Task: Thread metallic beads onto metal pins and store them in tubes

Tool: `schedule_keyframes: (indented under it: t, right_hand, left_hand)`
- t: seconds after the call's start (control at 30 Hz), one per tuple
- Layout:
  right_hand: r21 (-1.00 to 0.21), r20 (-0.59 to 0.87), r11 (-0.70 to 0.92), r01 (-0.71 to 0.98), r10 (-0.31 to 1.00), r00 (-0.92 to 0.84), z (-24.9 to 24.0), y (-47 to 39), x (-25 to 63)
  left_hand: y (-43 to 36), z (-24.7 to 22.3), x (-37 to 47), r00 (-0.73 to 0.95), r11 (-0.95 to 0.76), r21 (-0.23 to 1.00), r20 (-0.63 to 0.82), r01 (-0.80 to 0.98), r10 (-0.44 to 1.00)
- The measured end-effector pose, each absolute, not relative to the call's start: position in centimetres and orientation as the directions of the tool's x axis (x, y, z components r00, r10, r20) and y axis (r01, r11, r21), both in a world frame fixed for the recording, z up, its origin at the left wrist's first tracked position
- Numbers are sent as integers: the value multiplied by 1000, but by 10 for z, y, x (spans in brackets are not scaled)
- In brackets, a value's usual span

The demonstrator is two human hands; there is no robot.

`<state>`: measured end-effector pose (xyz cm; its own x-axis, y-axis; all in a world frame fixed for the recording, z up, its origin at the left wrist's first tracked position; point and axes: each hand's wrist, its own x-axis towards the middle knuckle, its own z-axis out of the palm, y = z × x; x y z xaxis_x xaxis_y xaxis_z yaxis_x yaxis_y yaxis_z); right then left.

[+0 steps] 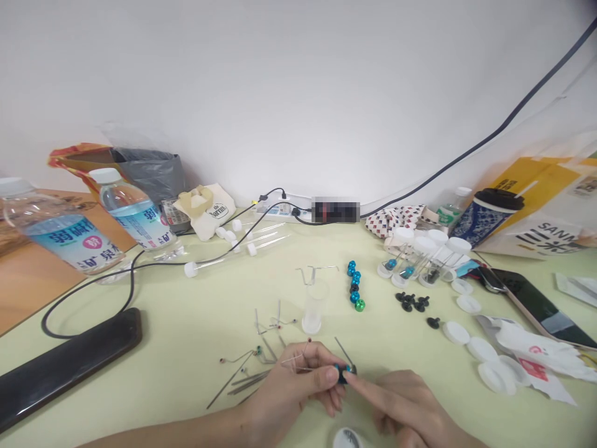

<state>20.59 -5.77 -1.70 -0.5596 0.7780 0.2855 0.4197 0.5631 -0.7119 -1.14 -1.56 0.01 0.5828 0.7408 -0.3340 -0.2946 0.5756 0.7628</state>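
Near the front middle of the table, my left hand (298,382) is closed on a small black-and-blue part (343,373), pinched between thumb and fingers. A thin grey metal rod (344,352) rises at a slant beside the part. Thin wires, one with a red tip, show by my left fingers. My right hand (405,401) has its index finger stretched out, its tip touching the part; the other fingers are curled. Bent metal rods (242,376), some with coloured tips, lie left of my left hand. A frosted tube (315,305) stands upright beyond my hands.
Blue, black and green knobs (355,287) form a row at centre right, near black screws (408,300). White caps (482,350) and filled tubes (424,255) stand farther right. A black power bank (69,367) lies left, with bottles (140,218) behind. A phone (536,302) is at right.
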Motion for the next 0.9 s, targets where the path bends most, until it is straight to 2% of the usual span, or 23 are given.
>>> schedule_keyframes:
  t: [0.27,0.47,0.8,0.9]
  right_hand:
    - [-747,259,522,412,799,-542,-14,-54,205]
    - [-712,460,635,300,744,-484,-13,-52,200]
    - [-726,488,633,268,750,-447,-7,-53,198]
    - [-693,503,670,267,714,-486,5,-53,198]
  left_hand:
    - [-17,-4,-14,649,556,797,-297,-236,701]
    - [-18,-7,-14,646,537,806,-276,-248,712]
    - [-17,-5,-15,645,538,806,-278,-245,711]
    - [-18,-5,-14,629,532,808,-280,-253,725]
